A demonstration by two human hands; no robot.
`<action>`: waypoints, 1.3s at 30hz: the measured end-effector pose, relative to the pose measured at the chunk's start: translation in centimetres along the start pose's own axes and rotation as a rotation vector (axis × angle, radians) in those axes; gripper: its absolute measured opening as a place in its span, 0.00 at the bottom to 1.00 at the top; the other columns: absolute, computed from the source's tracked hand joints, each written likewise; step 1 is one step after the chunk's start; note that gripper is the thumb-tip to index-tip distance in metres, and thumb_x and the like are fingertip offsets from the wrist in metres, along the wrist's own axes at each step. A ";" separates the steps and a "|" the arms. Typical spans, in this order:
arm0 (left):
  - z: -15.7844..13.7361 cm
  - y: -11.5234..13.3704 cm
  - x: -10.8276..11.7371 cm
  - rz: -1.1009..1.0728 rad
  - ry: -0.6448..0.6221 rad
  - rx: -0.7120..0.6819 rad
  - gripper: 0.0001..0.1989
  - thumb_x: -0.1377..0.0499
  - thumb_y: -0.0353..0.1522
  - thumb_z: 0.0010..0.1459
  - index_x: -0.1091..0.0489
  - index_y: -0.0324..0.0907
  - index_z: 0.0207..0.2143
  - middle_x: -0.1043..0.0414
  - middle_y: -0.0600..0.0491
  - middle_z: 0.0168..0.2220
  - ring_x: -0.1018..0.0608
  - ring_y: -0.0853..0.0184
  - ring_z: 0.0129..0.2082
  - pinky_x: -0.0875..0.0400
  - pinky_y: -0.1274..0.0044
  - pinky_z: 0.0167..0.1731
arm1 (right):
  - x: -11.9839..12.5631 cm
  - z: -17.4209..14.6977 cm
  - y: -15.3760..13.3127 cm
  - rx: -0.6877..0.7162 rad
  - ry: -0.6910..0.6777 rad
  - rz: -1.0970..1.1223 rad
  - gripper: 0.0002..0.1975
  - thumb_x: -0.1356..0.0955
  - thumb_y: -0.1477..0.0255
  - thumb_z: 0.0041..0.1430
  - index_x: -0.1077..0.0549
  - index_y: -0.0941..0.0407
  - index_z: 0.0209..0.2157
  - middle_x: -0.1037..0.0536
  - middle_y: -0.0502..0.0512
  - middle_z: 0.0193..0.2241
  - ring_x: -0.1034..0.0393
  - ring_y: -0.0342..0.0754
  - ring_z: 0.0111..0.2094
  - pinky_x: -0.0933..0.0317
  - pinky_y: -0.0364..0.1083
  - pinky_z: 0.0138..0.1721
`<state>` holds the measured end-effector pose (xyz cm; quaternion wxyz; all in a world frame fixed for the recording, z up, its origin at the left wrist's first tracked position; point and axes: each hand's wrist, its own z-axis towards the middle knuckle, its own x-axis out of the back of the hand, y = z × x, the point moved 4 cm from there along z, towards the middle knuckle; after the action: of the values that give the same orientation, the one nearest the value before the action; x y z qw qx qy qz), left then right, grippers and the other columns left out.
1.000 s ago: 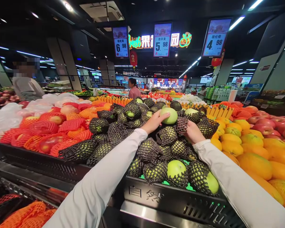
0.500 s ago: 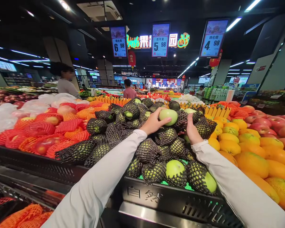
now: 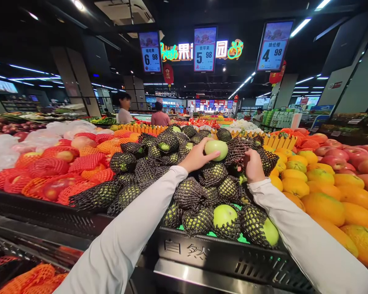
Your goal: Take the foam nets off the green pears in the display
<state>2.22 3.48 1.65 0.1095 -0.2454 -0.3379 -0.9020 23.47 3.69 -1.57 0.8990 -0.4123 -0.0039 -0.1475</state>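
My left hand (image 3: 198,157) is wrapped round a bare pale-green apple (image 3: 216,150), held over the heap with its skin facing up. Just to the right, my right hand (image 3: 254,165) is closed at the edge of a black foam net (image 3: 239,150); whether an apple sits inside that net is hard to see. Beneath both hands lie several green apples in black netting, among them a netted apple (image 3: 214,174). At the front, one apple (image 3: 225,215) shows its bare top above its net.
A black crate (image 3: 221,251) holds the green apples, its front wall nearest me. Oranges (image 3: 325,209) are piled on the right, with red apples (image 3: 334,165) behind. Fruit in red and orange nets (image 3: 53,167) fills the left. Two people (image 3: 160,116) stand beyond the display.
My right hand's fingers have curled in from a more open pose, and the black net now stands up beside them. The left hand keeps the apple. A person in the background has moved right.
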 end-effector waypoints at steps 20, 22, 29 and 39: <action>0.5 -1.5 -0.7 -0.162 -0.054 0.112 0.25 0.42 0.47 0.60 0.37 0.40 0.52 0.29 0.46 0.52 0.27 0.59 0.52 0.37 0.68 0.56 | 0.1 -1.9 -6.0 0.481 0.142 -0.494 0.05 0.34 0.68 0.48 0.30 0.54 0.28 0.31 0.47 0.17 0.39 0.45 0.19 0.43 0.45 0.24; 0.3 -0.9 -0.7 -0.207 -0.069 0.083 0.27 0.41 0.46 0.59 0.42 0.42 0.54 0.30 0.47 0.51 0.27 0.60 0.50 0.35 0.69 0.54 | -0.6 -1.9 -5.7 0.457 0.051 -0.546 0.11 0.32 0.67 0.46 0.28 0.54 0.34 0.27 0.49 0.21 0.35 0.48 0.22 0.39 0.47 0.27; 0.0 0.5 -0.4 -0.153 -0.146 -0.088 0.27 0.48 0.50 0.63 0.44 0.45 0.57 0.33 0.47 0.53 0.28 0.57 0.54 0.38 0.65 0.58 | -2.5 -2.8 -5.9 0.727 -0.128 -0.627 0.28 0.33 0.72 0.50 0.35 0.58 0.55 0.28 0.65 0.46 0.37 0.63 0.52 0.38 0.63 0.54; -0.4 2.3 -0.6 0.004 -0.209 -0.261 0.64 0.29 0.53 0.39 0.60 0.46 0.71 0.59 0.40 0.72 0.50 0.48 0.71 0.54 0.59 0.68 | -3.4 -3.5 -6.4 0.639 -0.004 -0.905 0.23 0.34 0.59 0.54 0.37 0.60 0.45 0.33 0.69 0.43 0.40 0.65 0.46 0.38 0.62 0.45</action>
<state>3.48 1.53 2.37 0.0426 -0.3507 -0.2269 -0.9076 18.12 -1.92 0.43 0.8264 -0.0765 -0.2270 -0.5095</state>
